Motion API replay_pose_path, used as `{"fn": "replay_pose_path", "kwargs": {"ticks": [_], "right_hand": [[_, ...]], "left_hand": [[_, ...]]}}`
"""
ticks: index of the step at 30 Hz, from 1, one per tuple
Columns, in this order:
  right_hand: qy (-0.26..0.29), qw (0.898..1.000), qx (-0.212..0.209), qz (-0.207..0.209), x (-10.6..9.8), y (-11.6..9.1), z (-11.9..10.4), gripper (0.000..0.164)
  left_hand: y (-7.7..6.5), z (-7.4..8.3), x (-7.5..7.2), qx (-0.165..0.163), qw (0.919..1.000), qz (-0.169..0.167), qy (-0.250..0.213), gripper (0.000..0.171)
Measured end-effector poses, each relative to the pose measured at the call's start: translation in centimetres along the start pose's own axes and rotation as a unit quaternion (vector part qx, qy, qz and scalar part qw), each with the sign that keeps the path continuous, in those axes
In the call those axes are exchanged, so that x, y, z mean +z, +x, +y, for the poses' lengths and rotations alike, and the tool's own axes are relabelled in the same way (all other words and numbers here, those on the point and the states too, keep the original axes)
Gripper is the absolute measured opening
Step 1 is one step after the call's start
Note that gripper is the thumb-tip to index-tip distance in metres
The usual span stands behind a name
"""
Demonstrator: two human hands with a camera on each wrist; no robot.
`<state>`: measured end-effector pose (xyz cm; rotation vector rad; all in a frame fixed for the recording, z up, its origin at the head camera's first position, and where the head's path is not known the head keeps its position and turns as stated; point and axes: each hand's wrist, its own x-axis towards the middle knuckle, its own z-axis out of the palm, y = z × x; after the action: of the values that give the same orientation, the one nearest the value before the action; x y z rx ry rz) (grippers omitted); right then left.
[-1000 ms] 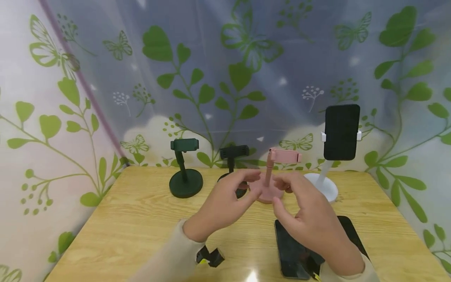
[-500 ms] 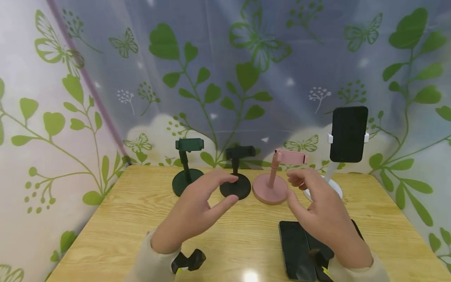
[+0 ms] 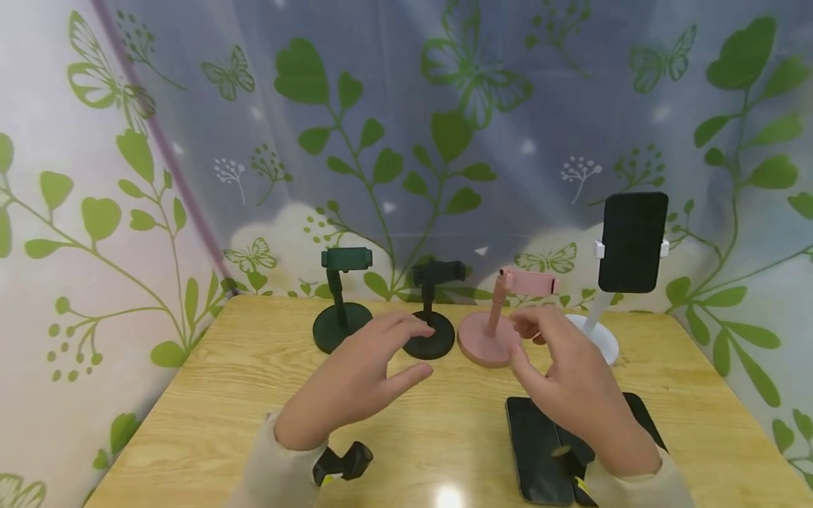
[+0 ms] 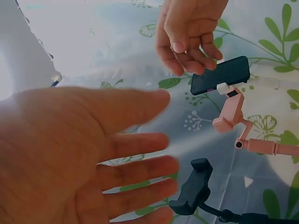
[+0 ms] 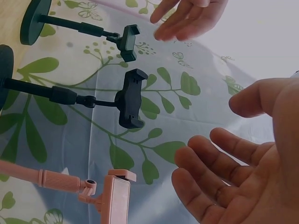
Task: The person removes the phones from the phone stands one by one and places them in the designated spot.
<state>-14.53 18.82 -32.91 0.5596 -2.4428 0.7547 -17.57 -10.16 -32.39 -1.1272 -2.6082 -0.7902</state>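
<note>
My left hand [image 3: 358,377] hovers in front of the black phone stand [image 3: 438,274], thumb and fingers apart, holding nothing. In the left wrist view its fingers are spread. My right hand [image 3: 568,377] is beside the pink phone stand [image 3: 485,343], its fingers loosely bent around air; the right wrist view shows its palm [image 5: 252,191] bare. At the back right, a white phone stand [image 3: 603,339] clamps an upright black phone [image 3: 633,242]. A dark green phone stand [image 3: 343,328] stands at the left end of the row.
Flat dark phones [image 3: 536,448] lie side by side under my right forearm, partly covered by it. The wooden table [image 3: 209,409] ends at a curtain [image 3: 381,106] printed with leaves and butterflies, right behind the stands.
Both hands were close together around the pink stand; they have drawn apart, the left one moving left toward the black stand. The head view has shifted slightly. The stands stay put.
</note>
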Motion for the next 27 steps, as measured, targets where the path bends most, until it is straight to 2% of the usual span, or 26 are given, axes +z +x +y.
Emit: {"fn": "replay_pose_path", "kwargs": {"ticks": [4,12,27], "right_hand": [[0.0,1.0,0.003,-0.003,0.2,-0.1,0.0,0.029],[-0.011,1.0,0.006,-0.006,0.3,0.0,0.2,0.029],[-0.01,1.0,0.01,-0.002,0.6,0.3,1.7,0.028]], "left_hand": [[-0.1,-0.1,0.1,-0.009,0.9999,-0.012,0.001,0.031],[-0.1,-0.8,-0.2,-0.058,0.9978,-0.03,0.007,0.044],[-0.3,-1.2,-0.3,-0.074,0.9952,-0.063,-0.009,0.041]]}}
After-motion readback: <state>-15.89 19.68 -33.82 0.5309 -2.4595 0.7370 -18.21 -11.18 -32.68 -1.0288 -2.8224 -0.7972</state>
